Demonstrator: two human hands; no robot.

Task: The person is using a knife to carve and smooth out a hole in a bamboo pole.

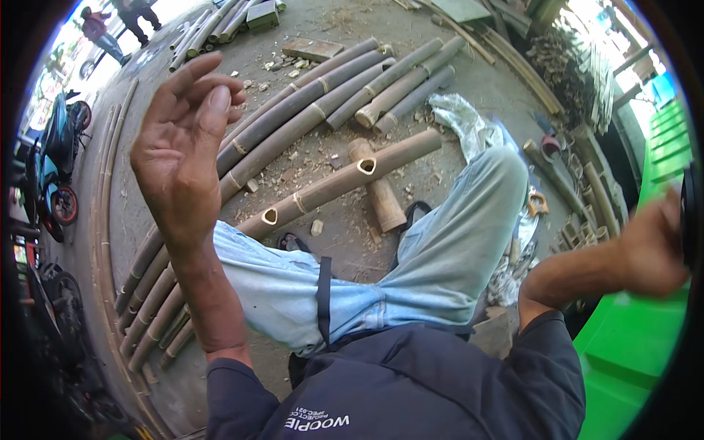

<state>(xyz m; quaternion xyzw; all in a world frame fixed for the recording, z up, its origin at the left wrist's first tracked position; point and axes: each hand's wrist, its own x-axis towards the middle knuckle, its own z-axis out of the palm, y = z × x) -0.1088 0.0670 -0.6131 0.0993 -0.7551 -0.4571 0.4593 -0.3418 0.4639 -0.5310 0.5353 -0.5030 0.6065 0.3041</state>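
- left hand (180,143): raised, fingers loosely bent, nothing in its grasp; in view it overlaps the long bamboo poles (282,117) lying on the ground.
- right hand (653,242): at the far right rim, blurred, beside a dark object (689,216); cannot tell whether it is open, closed or gripping.
- bamboo pole with two cut holes (330,188): in front of the seated person, slanted across a short bamboo section (385,202), near end beside the left thigh (268,286).
- silvery sheet (469,121): crumpled, beyond the right knee (499,172).
- orange-handled tool (539,203): right of that knee.
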